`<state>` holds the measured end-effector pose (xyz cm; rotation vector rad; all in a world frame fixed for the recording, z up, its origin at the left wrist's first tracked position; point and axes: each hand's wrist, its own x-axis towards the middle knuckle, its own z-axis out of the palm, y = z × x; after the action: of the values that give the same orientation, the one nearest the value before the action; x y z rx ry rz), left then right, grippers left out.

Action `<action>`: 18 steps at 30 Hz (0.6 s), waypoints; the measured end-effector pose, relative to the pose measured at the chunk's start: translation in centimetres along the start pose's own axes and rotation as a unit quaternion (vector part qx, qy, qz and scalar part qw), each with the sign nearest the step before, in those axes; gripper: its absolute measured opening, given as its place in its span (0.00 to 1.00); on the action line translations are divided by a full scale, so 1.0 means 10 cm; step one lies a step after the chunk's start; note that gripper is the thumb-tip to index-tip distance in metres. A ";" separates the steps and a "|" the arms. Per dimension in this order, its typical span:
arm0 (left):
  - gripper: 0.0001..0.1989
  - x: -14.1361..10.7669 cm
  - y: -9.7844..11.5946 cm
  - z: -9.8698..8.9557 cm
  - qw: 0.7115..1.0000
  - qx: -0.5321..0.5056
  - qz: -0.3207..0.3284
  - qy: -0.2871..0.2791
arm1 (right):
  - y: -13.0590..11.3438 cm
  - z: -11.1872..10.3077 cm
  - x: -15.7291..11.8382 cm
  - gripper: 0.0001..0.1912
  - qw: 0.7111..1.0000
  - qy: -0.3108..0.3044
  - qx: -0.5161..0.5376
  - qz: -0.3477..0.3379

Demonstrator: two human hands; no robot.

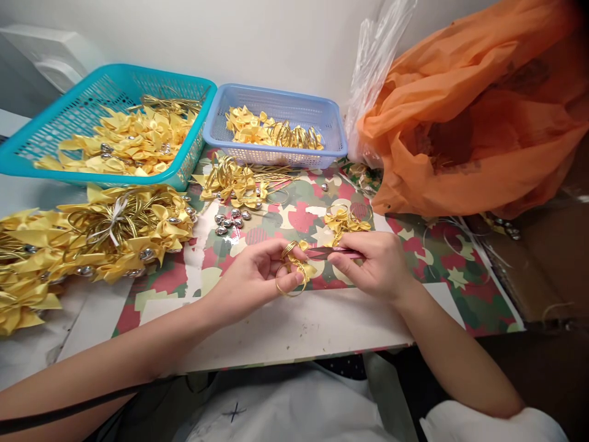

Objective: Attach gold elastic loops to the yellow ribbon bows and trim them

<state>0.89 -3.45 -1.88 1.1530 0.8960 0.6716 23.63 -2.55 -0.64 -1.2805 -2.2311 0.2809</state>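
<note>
My left hand (251, 273) pinches a yellow ribbon bow (304, 270) with gold cord loops between its thumb and fingers, above the near part of the table. From the right, my right hand (380, 263) grips slim tweezers (322, 252), dark and pinkish. Their tip meets the bow at my left fingertips; exactly what the tip holds is hidden. Just beyond my right hand lies a small group of yellow bows (345, 222) with gold cord. Several silver bells (234, 218) sit in a cluster beyond my left hand, and a single bell (324, 186) lies farther back.
A teal basket (193, 144) and a blue basket (276, 147) at the back contain yellow bows. Another pile of bows (237, 187) lies before them. Bundled bows with bells (156, 215) cover the left side. An orange plastic bag (423, 190) stands at right on the patterned table covering (455, 276).
</note>
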 end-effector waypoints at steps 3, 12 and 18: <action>0.13 0.00 0.02 0.01 1.000 0.000 0.000 0.000 | 0.00 -0.01 0.00 0.30 1.000 -0.010 -0.002 -0.001; 0.13 0.00 0.04 0.01 1.000 0.013 0.023 0.011 | 0.01 -0.02 0.00 0.30 1.000 -0.005 0.027 -0.008; 0.16 0.00 -0.02 0.01 0.999 0.004 0.045 0.006 | -0.13 0.09 0.00 0.31 0.975 0.039 0.217 -0.039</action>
<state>1.01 -3.58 -2.07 1.2031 0.8615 0.7482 22.20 -3.16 -0.86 -0.9481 -2.0026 0.6376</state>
